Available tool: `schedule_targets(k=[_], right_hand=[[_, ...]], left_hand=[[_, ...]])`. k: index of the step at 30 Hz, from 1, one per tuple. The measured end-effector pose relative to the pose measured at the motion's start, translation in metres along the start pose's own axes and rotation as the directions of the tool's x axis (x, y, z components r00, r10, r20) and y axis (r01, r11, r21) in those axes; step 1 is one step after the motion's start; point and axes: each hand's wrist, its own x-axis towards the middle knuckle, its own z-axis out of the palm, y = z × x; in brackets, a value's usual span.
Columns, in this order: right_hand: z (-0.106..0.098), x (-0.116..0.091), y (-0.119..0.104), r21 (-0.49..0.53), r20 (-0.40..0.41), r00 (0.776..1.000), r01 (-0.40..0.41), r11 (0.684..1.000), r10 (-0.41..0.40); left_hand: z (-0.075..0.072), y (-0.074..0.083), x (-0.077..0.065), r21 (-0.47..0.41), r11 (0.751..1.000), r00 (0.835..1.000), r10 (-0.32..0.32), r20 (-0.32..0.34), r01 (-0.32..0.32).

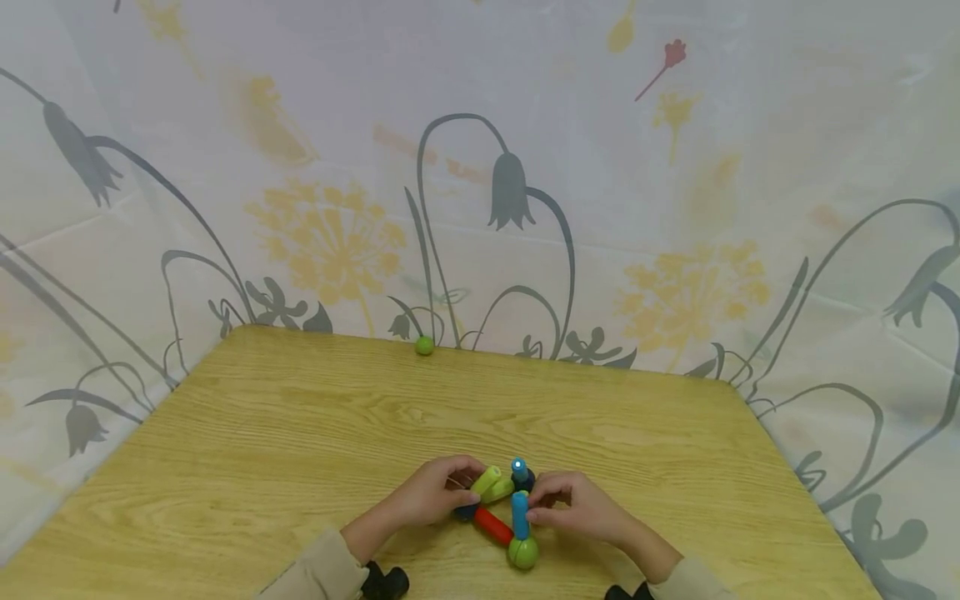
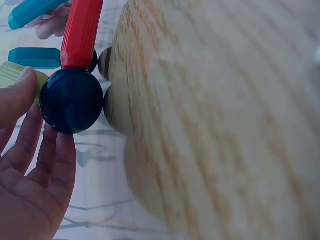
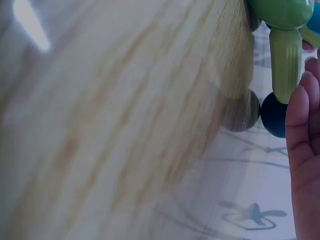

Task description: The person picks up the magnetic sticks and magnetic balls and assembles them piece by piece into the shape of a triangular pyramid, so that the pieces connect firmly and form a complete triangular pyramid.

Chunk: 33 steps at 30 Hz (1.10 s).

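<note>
A small frame of toy rods and balls sits on the table between the hands. My left hand [image 1: 435,490] pinches a yellow-green rod [image 1: 486,482] that tilts up from a dark blue ball [image 2: 72,101], its fingers against that ball. A red rod [image 1: 493,527] runs from there to a green ball [image 1: 523,552] at the near corner. From the green ball a blue rod [image 1: 521,515] stands up, with the thumb and fingers of my right hand [image 1: 576,502] on it. Behind, another blue rod [image 1: 519,468] rises from a second dark ball [image 3: 274,116].
A loose green ball [image 1: 424,345] lies at the far edge of the wooden table [image 1: 315,408]. A flower-printed curtain [image 1: 480,167] hangs behind and along both sides. Dark wrist straps [image 1: 385,582] sit below the sleeves.
</note>
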Motion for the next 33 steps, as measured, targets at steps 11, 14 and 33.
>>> schedule_targets(k=[11, 14, 33], right_hand=[[-0.004, -0.002, -0.001, -0.063, -0.159, 0.981, -0.123, 0.990, 0.111], [-0.006, -0.001, 0.000, -0.057, -0.234, 0.956, -0.193, 0.980, 0.175], [-0.012, 0.007, 0.006, -0.037, -0.104, 0.939, -0.334, 0.942, 0.329]], left_hand=[[-0.008, -0.008, 0.001, -0.012, 1.000, 0.999, -0.020, -0.027, 0.020], [-0.017, -0.014, 0.002, -0.030, 1.000, 0.998, -0.010, -0.055, 0.009], [-0.095, -0.039, 0.040, 0.042, 0.994, 0.929, -0.078, -0.363, 0.100]])
